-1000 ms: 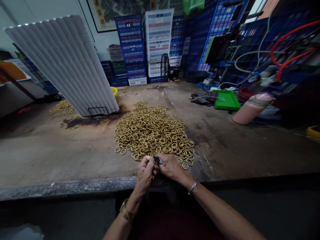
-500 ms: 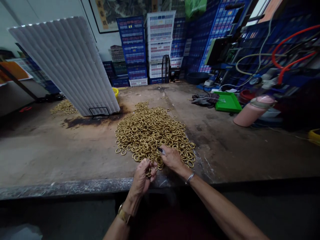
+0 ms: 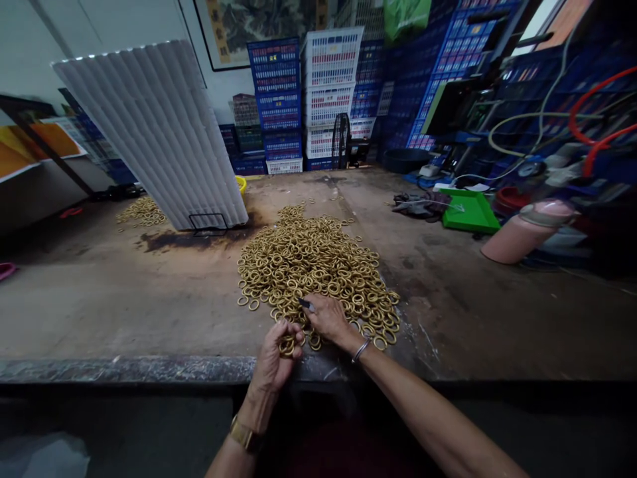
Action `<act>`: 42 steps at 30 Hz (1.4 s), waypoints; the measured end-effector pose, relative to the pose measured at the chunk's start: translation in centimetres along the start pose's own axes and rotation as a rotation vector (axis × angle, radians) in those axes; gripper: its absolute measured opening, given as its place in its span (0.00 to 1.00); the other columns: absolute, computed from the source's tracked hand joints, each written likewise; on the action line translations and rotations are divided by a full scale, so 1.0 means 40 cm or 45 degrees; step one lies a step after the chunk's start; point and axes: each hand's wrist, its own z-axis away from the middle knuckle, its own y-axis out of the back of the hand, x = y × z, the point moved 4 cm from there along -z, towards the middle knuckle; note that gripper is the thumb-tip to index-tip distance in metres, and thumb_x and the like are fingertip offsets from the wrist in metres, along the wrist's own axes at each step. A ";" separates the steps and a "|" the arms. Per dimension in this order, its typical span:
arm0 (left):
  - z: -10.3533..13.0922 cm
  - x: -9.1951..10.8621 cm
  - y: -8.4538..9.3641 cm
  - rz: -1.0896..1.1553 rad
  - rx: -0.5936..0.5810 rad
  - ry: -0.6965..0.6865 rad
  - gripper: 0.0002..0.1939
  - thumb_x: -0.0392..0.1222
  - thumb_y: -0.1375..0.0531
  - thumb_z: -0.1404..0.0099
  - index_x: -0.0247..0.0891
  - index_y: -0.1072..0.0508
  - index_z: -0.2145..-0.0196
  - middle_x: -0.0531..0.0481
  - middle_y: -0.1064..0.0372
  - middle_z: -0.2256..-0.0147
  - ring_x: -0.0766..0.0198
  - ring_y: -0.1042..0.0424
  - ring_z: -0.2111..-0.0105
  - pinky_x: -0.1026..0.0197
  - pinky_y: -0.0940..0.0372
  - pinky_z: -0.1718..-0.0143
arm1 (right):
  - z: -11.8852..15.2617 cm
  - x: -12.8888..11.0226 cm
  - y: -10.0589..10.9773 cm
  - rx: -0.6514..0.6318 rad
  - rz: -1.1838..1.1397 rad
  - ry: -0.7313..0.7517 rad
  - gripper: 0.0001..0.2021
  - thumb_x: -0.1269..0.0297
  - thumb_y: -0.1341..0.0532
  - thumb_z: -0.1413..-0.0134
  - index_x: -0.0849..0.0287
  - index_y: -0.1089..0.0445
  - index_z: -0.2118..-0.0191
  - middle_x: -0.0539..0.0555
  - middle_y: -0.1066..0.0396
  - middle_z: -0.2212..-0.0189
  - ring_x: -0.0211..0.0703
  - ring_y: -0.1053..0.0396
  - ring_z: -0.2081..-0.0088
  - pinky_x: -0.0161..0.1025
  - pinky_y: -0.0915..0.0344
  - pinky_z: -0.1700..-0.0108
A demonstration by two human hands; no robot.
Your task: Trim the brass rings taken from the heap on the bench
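Many brass-coloured rings [image 3: 313, 259] lie in a wide pile on the worn table [image 3: 199, 299]. At the pile's near edge, my left hand [image 3: 277, 352] is curled round several rings [image 3: 287, 345]. Just right of it, my right hand [image 3: 328, 318] rests palm down on the front of the pile, with a dark-tipped tool [image 3: 305, 305] between its fingers. The rest of that tool is hidden under the hand. A watch is on my left wrist and a metal bangle on my right.
A ribbed white panel [image 3: 159, 133] leans in a wire stand at the left, by a smaller ring heap [image 3: 142, 212]. At the right are a green tray [image 3: 470, 210], a pink bottle [image 3: 522, 232] and dark cloth [image 3: 418, 204]. Crates [image 3: 328, 99] stack behind.
The view has shifted left, so the scene sits further right. My right hand has moved left over the pile, closer to my left hand, which still holds rings.
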 end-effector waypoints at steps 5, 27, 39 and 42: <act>-0.015 -0.002 -0.015 -0.297 0.069 -0.165 0.16 0.47 0.37 0.50 0.36 0.36 0.69 0.57 0.40 0.78 0.72 0.38 0.81 0.73 0.48 0.86 | 0.026 0.031 0.025 0.077 -0.140 0.020 0.08 0.64 0.48 0.47 0.56 0.33 0.64 0.50 0.30 0.74 0.36 0.35 0.73 0.31 0.49 0.71; -0.028 -0.047 -0.083 -0.843 -0.074 -0.201 0.16 0.54 0.43 0.46 0.36 0.33 0.70 0.57 0.40 0.81 0.75 0.43 0.86 0.72 0.50 0.87 | 0.079 0.056 0.037 -0.035 -1.389 -0.445 0.12 0.56 0.43 0.56 0.60 0.38 0.76 0.44 0.43 0.84 0.29 0.49 0.83 0.28 0.51 0.82; 0.031 -0.071 -0.086 -0.511 -0.049 -0.104 0.18 0.54 0.39 0.49 0.37 0.39 0.73 0.58 0.40 0.79 0.76 0.42 0.84 0.72 0.50 0.84 | 0.120 0.040 0.041 -0.163 -1.501 -0.384 0.10 0.58 0.44 0.55 0.60 0.38 0.76 0.45 0.39 0.84 0.28 0.49 0.86 0.28 0.52 0.85; 0.044 -0.077 -0.088 -0.461 -0.039 -0.102 0.18 0.53 0.40 0.49 0.37 0.41 0.74 0.58 0.40 0.79 0.76 0.42 0.84 0.72 0.50 0.84 | 0.126 0.033 0.055 -0.159 -1.452 -0.371 0.08 0.61 0.45 0.55 0.60 0.37 0.76 0.45 0.39 0.85 0.28 0.49 0.86 0.27 0.51 0.84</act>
